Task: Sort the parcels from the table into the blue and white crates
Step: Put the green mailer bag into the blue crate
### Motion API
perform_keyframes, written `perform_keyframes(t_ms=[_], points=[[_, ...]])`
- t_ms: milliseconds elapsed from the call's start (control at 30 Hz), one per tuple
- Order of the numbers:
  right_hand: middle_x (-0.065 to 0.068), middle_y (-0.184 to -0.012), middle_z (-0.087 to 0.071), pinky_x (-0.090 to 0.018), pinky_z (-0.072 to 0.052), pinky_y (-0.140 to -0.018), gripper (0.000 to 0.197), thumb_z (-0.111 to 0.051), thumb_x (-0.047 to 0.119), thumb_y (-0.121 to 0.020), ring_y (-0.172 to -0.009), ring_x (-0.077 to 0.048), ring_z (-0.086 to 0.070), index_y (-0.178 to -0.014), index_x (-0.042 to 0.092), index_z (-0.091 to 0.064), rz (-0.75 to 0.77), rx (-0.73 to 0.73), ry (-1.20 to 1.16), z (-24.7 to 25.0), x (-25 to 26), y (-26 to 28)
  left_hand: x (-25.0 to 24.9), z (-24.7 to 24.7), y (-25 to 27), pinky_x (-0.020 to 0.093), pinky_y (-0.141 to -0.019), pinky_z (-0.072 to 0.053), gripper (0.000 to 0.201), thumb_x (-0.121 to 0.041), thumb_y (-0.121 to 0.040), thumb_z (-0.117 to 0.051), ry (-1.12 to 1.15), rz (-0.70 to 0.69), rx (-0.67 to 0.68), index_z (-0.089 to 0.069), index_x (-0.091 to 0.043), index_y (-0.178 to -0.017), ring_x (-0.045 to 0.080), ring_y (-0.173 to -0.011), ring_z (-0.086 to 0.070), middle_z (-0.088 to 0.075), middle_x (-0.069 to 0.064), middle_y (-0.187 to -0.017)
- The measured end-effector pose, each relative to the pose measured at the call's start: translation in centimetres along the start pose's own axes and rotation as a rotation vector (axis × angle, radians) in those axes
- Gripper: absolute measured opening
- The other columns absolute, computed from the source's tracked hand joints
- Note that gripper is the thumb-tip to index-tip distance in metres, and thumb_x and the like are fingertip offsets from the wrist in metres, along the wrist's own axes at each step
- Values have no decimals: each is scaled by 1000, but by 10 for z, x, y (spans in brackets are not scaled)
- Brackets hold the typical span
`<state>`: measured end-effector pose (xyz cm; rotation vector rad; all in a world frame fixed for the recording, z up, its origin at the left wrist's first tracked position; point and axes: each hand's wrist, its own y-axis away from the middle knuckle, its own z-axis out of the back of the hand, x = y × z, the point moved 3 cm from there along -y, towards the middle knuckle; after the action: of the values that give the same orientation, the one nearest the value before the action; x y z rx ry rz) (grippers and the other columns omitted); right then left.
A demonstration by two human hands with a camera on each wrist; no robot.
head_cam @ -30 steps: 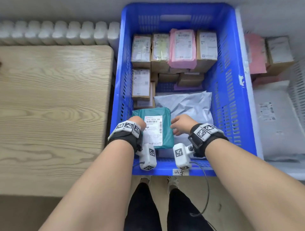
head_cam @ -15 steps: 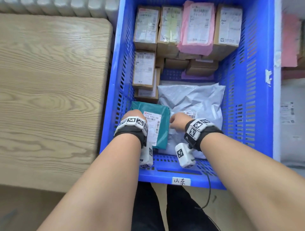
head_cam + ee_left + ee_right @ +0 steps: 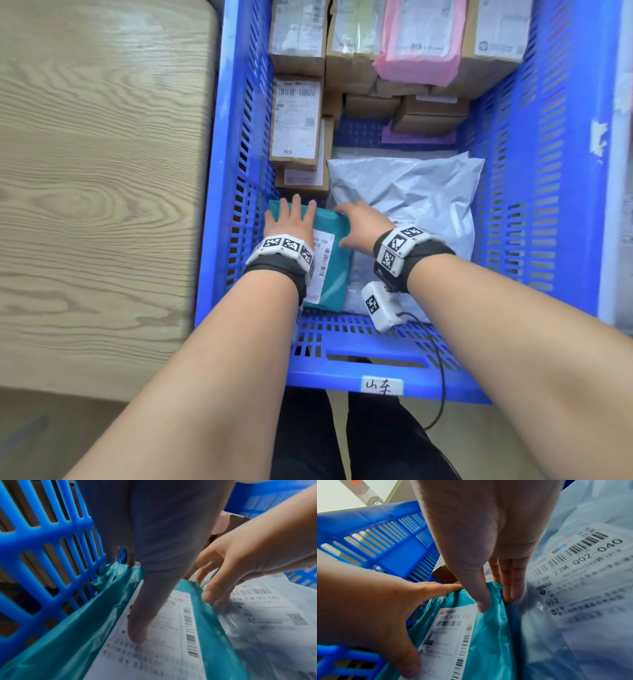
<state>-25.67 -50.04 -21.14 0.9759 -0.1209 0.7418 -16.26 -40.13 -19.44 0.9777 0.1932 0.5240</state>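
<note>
The worktop (image 3: 96, 192) lies at far left, its visible wood bare of parcels. Just right of it stands the blue crate (image 3: 219, 219), where I judge the step in hand to be seating the teal parcel (image 3: 337, 274) in the near left corner. My left hand (image 3: 289, 222) lies flat on the teal parcel, fingers straight, pressing down. My right hand (image 3: 363, 228) pinches its right edge, thumb on top and fingers tucked into the seam against the grey mailer bag (image 3: 411, 195). Next move, in my judgement: free both hands and lift them clear. Cardboard boxes (image 3: 296, 123) and a pink parcel (image 3: 418, 44) crowd the far end; the crate wall hems the left side.
</note>
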Motion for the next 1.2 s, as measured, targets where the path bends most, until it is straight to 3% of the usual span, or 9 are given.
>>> perform_keyframes(t_ms=[133, 267, 367, 433, 500, 700, 833, 1000, 1200], points=[[-13, -134, -44, -32, -46, -89, 74, -77, 16, -77, -110, -30, -58, -143, 17, -41, -14, 13, -18, -9, -4, 1, 1, -3, -4, 49, -118, -21, 106, -24, -86, -68, -6, 20, 0, 11, -17, -156, 34, -149, -4, 5, 13, -163], [-11, -134, -41, -34, -48, -89, 77, -78, 20, -76, -109, -29, -58, -143, 17, -41, 9, -11, -13, -10, -2, 1, 3, -3, -6, 42, -106, -36, 96, -20, -88, -64, -21, 20, -51, 3, -15, -156, 33, -143, -19, -12, 14, -157], [-10, -128, -41, -31, -43, -75, 59, -73, 18, -79, -103, -28, -56, -132, 16, -47, 66, -94, 45, -5, 2, 5, 4, 2, 0, 40, -92, -42, 81, -14, -88, -61, 31, 26, -109, -14, -11, -153, 32, -135, -30, -24, 15, -148], [-9, -123, -45, -33, -44, -73, 50, -69, 16, -81, -104, -28, -54, -128, 17, -50, 141, -109, 130, -3, 6, 10, 4, 9, 6, 37, -78, -41, 59, -8, -88, -58, 82, 46, -210, -33, -7, -141, 31, -126, -39, -33, 15, -139], [-7, -120, -47, -34, -44, -75, 46, -66, 17, -84, -107, -26, -51, -128, 21, -54, 232, -91, 236, -4, 12, 16, 6, 17, 12, 36, -71, -39, 44, -4, -88, -57, 137, 75, -292, -41, -5, -128, 30, -118, -46, -39, 14, -132], [-7, -148, -35, -39, -46, -96, 67, -72, 43, -80, -130, -27, -39, -142, 38, -46, 402, 51, 546, -17, 20, 25, 10, 9, 10, 34, -76, -44, 32, -14, -96, -52, 192, 82, 16, -50, -2, -127, 31, -111, -59, -55, 17, -128], [-7, -160, -19, -39, -40, -107, 75, -71, 47, -82, -143, -26, -23, -148, 39, -36, 418, 78, 608, -24, 15, 23, 9, -5, 5, 36, -85, -45, 37, -15, -99, -49, 238, 143, 65, -43, -3, -133, 33, -118, -56, -47, 19, -136], [-4, -163, -11, -37, -43, -102, 77, -71, 38, -85, -147, -23, -16, -150, 42, -31, 432, 88, 629, -30, 8, 22, 2, -17, -1, 41, -105, -38, 47, -17, -101, -49, 270, 212, 78, -32, -4, -143, 33, -132, -44, -39, 19, -144], [-5, -161, -13, -36, -47, -98, 73, -66, 25, -87, -145, -24, -17, -150, 42, -32, 447, 90, 655, -30, 11, 20, 2, -18, -6, 38, -104, -37, 43, -15, -103, -44, 238, 190, 73, -32, -3, -142, 31, -132, -43, -41, 17, -143]])
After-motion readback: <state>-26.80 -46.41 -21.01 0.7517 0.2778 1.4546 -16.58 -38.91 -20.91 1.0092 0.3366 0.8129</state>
